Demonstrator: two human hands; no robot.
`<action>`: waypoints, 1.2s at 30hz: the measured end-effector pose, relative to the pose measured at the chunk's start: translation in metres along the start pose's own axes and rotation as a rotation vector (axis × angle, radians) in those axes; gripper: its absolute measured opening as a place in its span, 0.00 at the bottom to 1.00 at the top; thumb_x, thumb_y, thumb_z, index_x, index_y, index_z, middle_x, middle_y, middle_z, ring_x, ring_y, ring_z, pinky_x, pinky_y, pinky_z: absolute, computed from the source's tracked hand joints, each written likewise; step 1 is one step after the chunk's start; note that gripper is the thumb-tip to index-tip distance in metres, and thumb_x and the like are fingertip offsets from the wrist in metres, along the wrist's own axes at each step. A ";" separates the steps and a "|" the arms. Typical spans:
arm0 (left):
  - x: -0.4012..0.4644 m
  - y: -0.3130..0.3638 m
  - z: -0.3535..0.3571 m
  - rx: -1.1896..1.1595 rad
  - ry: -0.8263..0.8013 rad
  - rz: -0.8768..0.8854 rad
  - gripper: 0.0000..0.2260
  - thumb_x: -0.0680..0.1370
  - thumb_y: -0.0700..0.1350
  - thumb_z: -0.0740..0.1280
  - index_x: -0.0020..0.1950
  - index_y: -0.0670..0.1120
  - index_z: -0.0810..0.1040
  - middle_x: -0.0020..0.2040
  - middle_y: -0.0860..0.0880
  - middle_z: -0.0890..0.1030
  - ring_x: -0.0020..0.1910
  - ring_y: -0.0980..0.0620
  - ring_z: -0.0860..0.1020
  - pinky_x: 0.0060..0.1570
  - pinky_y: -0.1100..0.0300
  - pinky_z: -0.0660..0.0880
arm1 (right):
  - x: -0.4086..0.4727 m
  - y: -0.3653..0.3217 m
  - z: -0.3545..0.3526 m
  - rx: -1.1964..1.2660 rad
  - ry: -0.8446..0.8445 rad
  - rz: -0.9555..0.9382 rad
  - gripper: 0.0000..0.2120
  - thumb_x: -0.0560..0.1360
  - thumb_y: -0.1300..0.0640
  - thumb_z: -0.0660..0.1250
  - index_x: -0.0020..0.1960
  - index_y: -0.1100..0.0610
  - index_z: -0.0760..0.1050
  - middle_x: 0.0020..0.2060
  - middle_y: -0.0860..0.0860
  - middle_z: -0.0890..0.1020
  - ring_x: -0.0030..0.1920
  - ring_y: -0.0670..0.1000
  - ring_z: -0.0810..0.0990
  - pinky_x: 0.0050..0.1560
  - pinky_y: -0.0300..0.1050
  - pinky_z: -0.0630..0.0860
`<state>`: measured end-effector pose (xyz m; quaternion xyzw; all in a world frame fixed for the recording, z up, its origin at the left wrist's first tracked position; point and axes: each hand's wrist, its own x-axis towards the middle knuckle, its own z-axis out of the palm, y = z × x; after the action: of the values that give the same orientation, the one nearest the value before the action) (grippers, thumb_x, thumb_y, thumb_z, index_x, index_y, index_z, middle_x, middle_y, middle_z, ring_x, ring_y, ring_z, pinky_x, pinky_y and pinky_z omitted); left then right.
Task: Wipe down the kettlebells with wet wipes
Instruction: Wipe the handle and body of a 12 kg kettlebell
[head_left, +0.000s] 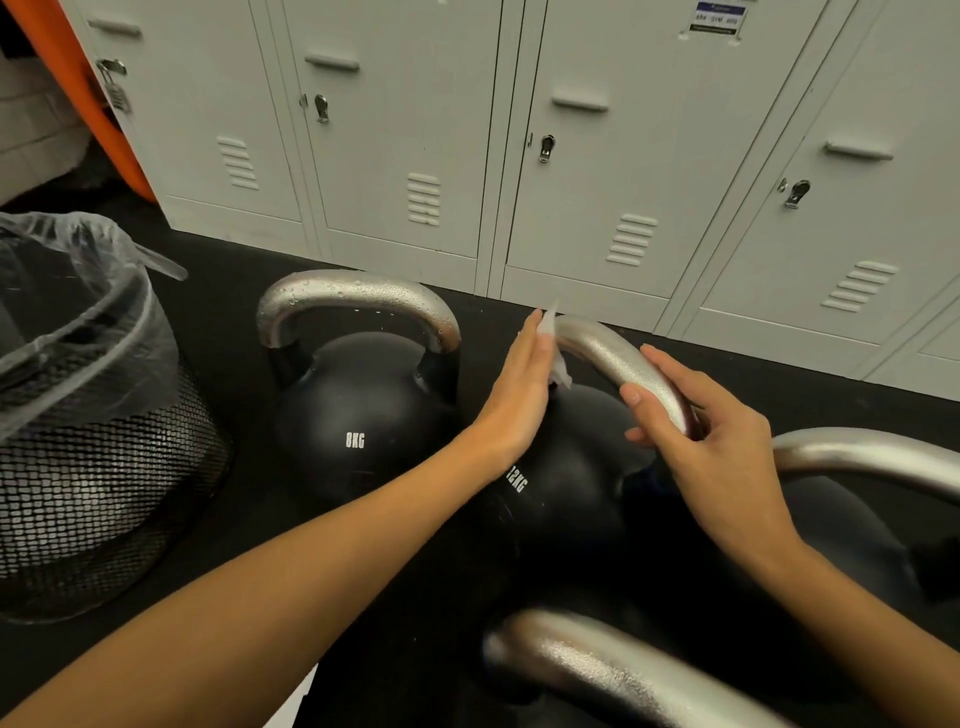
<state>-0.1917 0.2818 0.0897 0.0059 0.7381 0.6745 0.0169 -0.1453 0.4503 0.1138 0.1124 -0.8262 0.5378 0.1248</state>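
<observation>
- I saw a row of pale grey lockers (519, 130) running across the top of my view from 10 to 2 o'clock, standing on a black floor (218, 322).
- A black mesh waste bin (98, 467) lined with a clear plastic bag (67, 291) stood at 9 o'clock, well apart from the hands.
- The 8KG kettlebell (358, 415) sat upright near the centre, just left of the hands, its steel handle beaded with water drops.
- Two further kettlebell handles crowded my foreground: one (872, 457) at 3 o'clock, a blurred one (623, 670) at 5 o'clock, both partly cut off by the frame edge.
- The 12KG kettlebell (561, 467) lay just right of centre, beside the 8KG one, its body largely hidden behind both forearms.
- The left hand (519, 389) was flat, fingers straight and together, pressing a white wet wipe (558, 358) against the left bend of that kettlebell's handle; most of the wipe was hidden behind the palm.
- The right hand (711, 441) was loosely curled round the handle's right side, thumb on the near face and fingers over the top.
</observation>
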 end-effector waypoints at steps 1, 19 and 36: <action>-0.003 0.003 0.003 0.049 0.002 0.068 0.22 0.83 0.57 0.46 0.78 0.57 0.51 0.78 0.54 0.54 0.76 0.58 0.52 0.73 0.57 0.49 | 0.000 -0.001 0.000 0.002 0.000 0.000 0.22 0.75 0.50 0.69 0.69 0.48 0.74 0.47 0.49 0.82 0.41 0.49 0.85 0.45 0.34 0.77; -0.034 0.041 0.026 0.298 -0.160 0.420 0.36 0.82 0.45 0.59 0.77 0.52 0.33 0.80 0.51 0.46 0.77 0.56 0.45 0.76 0.52 0.48 | 0.026 -0.033 -0.010 0.004 -0.105 -0.064 0.14 0.82 0.55 0.61 0.66 0.49 0.75 0.59 0.43 0.81 0.62 0.42 0.78 0.62 0.42 0.74; -0.062 -0.047 -0.013 0.575 -0.190 0.213 0.32 0.78 0.58 0.64 0.78 0.51 0.56 0.76 0.55 0.54 0.75 0.59 0.49 0.73 0.52 0.60 | 0.092 -0.072 0.022 -1.009 -0.663 -0.306 0.17 0.81 0.51 0.61 0.69 0.46 0.74 0.68 0.48 0.76 0.66 0.51 0.74 0.66 0.46 0.67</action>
<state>-0.1300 0.2623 0.0449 0.1508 0.8887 0.4329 0.0128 -0.2107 0.3972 0.1969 0.3178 -0.9478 -0.0061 -0.0249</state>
